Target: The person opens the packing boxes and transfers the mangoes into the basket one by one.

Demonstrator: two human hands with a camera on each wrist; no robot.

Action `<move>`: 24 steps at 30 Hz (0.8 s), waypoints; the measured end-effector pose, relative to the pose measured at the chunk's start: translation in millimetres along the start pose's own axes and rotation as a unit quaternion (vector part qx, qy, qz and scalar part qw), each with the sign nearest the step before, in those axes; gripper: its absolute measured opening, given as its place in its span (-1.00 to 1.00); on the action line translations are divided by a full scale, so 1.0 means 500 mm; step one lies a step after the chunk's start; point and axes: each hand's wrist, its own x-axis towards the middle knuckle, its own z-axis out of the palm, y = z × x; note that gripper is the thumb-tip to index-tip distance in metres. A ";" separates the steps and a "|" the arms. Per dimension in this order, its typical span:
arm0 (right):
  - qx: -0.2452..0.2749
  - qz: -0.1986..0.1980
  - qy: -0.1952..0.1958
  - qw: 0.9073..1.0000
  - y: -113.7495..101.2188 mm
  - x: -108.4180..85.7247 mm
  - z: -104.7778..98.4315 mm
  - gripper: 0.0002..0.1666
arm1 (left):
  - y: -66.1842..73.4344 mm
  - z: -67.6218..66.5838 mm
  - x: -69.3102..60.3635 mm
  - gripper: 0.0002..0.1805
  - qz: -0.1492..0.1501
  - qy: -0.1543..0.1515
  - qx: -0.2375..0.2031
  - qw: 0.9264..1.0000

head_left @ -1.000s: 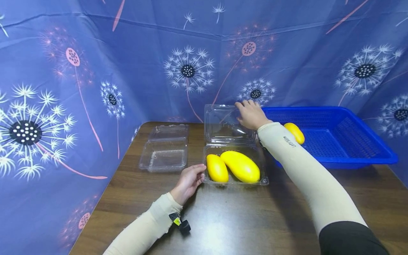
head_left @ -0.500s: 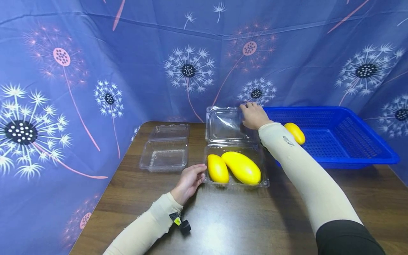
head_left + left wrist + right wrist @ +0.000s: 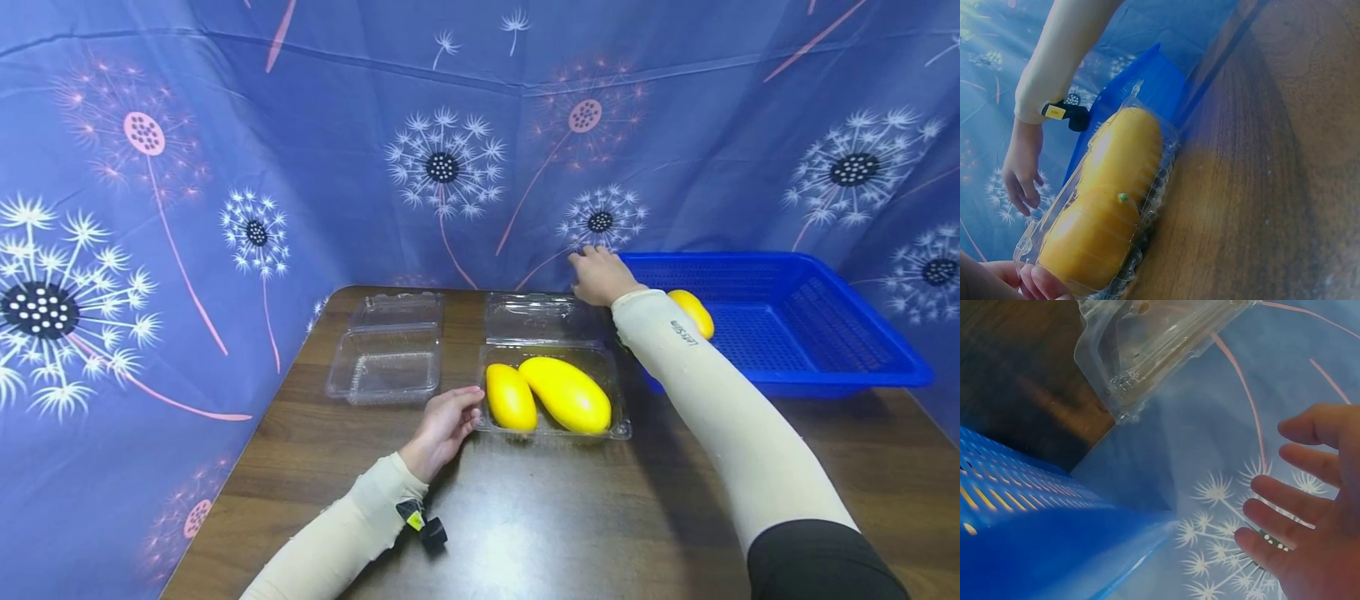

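Note:
A clear plastic clamshell container (image 3: pixel 546 433) lies on the table with two yellow mangoes in its base, a small mango (image 3: pixel 512 397) on the left and a larger mango (image 3: pixel 566 395) on the right. Its lid (image 3: pixel 543 319) is folded back behind the base. My left hand (image 3: pixel 442 425) pinches the container's rim at the near left corner; the left wrist view shows the fingertips (image 3: pixel 1047 282) on that rim. Past the lid's far right corner hovers my right hand (image 3: pixel 600 276). In the right wrist view its fingers are spread, hold nothing and stand apart from the lid (image 3: pixel 1166 362).
To the left stands a second clear clamshell container (image 3: pixel 386 367), its lid folded back. A blue perforated basket (image 3: pixel 862 308) on the right holds one mango (image 3: pixel 693 313), partly hidden by the right sleeve. A blue dandelion-print cloth (image 3: pixel 330 150) hangs behind the table (image 3: pixel 562 525).
The container's lid, raised and touched by my right hand before, has dropped back lower behind the base. The right hand has let go and shifted slightly right. My left hand keeps its hold.

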 end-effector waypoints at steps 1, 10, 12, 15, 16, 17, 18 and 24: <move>0.001 -0.001 -0.002 1.000 -0.001 -0.001 -0.001 -0.35 | 0.000 0.000 0.000 -0.66 0.000 0.000 -0.001 1.000; -0.009 -0.021 -0.004 1.000 -0.004 -0.010 -0.017 -0.36 | 0.000 -0.001 0.001 -0.66 -0.002 0.001 -0.002 1.000; -0.009 -0.025 -0.003 1.000 -0.005 -0.010 -0.021 -0.36 | 0.000 0.000 0.001 -0.65 -0.004 0.004 -0.004 1.000; -0.008 -0.035 -0.002 0.999 -0.008 -0.011 -0.025 -0.37 | 0.001 0.001 0.002 -0.66 -0.005 0.008 -0.008 1.000; -0.007 -0.038 -0.003 0.999 -0.009 -0.012 -0.026 -0.37 | 0.001 0.001 0.002 -0.66 -0.005 0.009 -0.009 1.000; -0.006 -0.040 -0.004 0.999 -0.010 -0.013 -0.027 -0.38 | 0.001 0.000 0.003 -0.66 -0.005 0.010 -0.010 1.000; -0.006 -0.042 -0.005 0.999 -0.012 -0.015 -0.027 -0.38 | 0.001 0.000 0.003 -0.67 -0.005 0.010 -0.010 1.000; -0.016 -0.045 -0.024 0.999 -0.012 -0.029 -0.023 -0.40 | 0.000 -0.001 0.001 -0.73 -0.012 0.006 -0.010 1.000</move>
